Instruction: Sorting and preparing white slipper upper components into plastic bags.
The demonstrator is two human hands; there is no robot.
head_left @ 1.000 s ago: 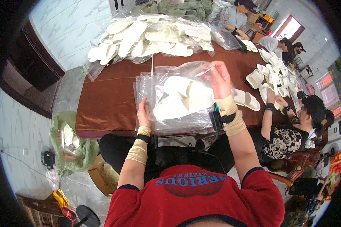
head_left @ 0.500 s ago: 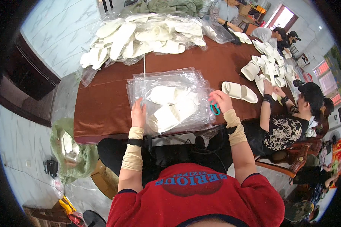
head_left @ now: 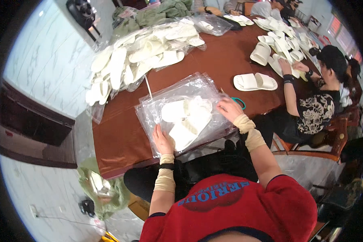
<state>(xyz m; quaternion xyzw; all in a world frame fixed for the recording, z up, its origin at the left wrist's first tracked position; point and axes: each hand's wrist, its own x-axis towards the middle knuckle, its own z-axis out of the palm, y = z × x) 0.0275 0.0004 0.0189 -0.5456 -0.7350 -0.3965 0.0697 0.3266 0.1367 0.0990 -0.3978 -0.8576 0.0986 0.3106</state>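
Observation:
A pair of white slippers (head_left: 184,134) lies inside or on a clear plastic bag (head_left: 157,108) in front of me, on a stack of similar bags. My left hand (head_left: 162,140) rests along the near left side of the bag, beside a slipper, fingers stretched out. At the bag's right edge, my right hand (head_left: 230,109) touches the plastic with its fingers extended and slightly bent. Just beyond it, teal-handled scissors (head_left: 240,101) lie partly hidden. Another white pair of slippers (head_left: 255,82) sits unbagged farther right.
A heap of bagged white slippers (head_left: 143,54) covers the far left of the brown-covered table (head_left: 213,60). Loose slippers (head_left: 280,38) are piled at far right, where a co-worker (head_left: 316,97) handles one. A green sack (head_left: 105,197) stands on the floor at left.
My right hand has moved in onto the bag's edge, away from the scissors. My left hand has shifted toward the bag's near side. The whole view has turned and shifted.

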